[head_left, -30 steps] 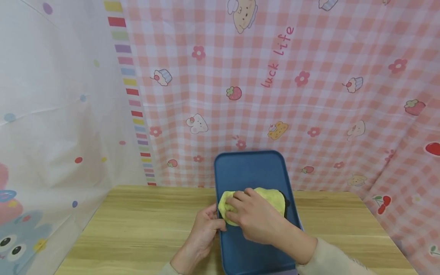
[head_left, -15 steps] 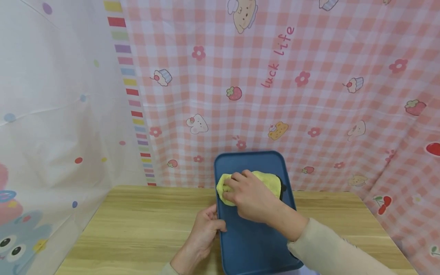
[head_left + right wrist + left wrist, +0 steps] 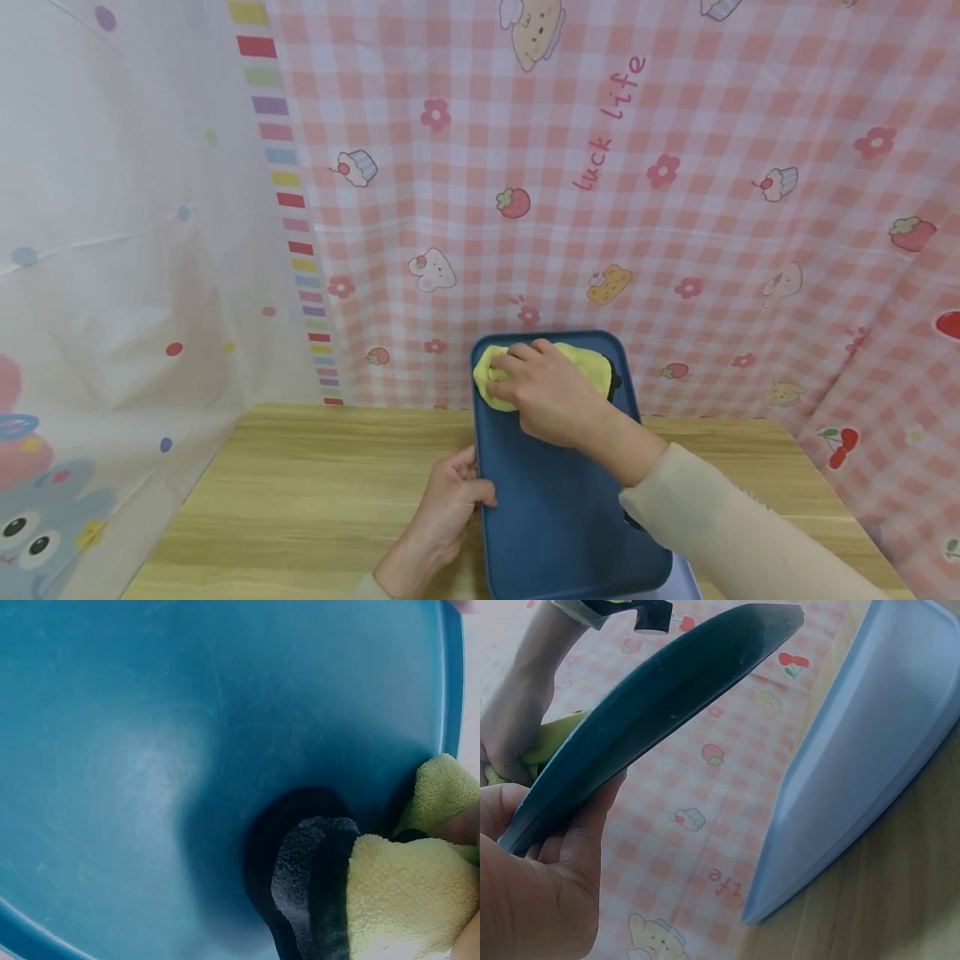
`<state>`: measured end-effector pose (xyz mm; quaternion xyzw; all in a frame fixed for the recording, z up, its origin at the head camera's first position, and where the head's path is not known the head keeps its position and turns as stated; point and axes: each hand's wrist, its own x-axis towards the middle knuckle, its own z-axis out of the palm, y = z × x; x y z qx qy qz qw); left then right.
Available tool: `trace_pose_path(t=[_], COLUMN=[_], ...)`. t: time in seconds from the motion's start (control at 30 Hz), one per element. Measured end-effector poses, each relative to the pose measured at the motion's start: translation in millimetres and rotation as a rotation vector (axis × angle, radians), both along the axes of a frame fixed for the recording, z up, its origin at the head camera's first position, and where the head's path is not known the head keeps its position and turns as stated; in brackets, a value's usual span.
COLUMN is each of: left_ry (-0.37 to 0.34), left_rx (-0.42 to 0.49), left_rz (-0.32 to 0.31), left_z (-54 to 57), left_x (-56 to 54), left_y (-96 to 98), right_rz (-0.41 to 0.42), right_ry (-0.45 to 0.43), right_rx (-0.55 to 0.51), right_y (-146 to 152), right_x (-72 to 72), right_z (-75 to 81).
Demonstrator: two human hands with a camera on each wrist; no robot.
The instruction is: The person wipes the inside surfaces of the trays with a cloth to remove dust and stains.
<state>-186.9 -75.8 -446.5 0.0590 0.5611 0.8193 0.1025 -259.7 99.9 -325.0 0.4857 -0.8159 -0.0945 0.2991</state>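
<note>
A dark blue rectangular tray (image 3: 562,517) is held up at a tilt over the table. My left hand (image 3: 446,508) grips its left edge, thumb on the front; in the left wrist view the fingers wrap behind the tray (image 3: 652,705). Near the top of the tray, my right hand (image 3: 551,387) holds a bunched yellow cloth (image 3: 588,365) against the inner face. The right wrist view shows the cloth (image 3: 405,892) as fluffy, with a dark grey underside and black edging. Faint scratches mark the tray's face there.
A light purple tray (image 3: 862,735) lies on the wooden table (image 3: 337,492); in the head view only its corner (image 3: 681,579) shows below the blue one. A pink checked curtain (image 3: 465,167) hangs right behind, and a white dotted one (image 3: 150,250) on the left.
My right hand has slid the yellow cloth up the blue tray, from its middle to near its top edge. The left hand keeps its grip in about the same place.
</note>
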Motion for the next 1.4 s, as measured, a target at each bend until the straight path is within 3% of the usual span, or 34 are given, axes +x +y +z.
trace_pose_path(t=[0.53, 1.2, 1.4], left_ry=[0.014, 0.014, 0.01], left_rx=[-0.001, 0.003, 0.006], left_rz=[-0.013, -0.019, -0.016], left_z=[-1.5, -1.7, -1.8], left_x=[0.2, 0.4, 0.1], left_y=[0.8, -0.5, -0.3], right_rz=[-0.052, -0.055, -0.093], right_ry=[-0.059, -0.084, -0.092], right_rx=[-0.038, -0.09, -0.096], right_y=[19, 66, 76], right_x=[-10.6, -18.8, -19.5], right_z=[10.2, 9.1, 7.8])
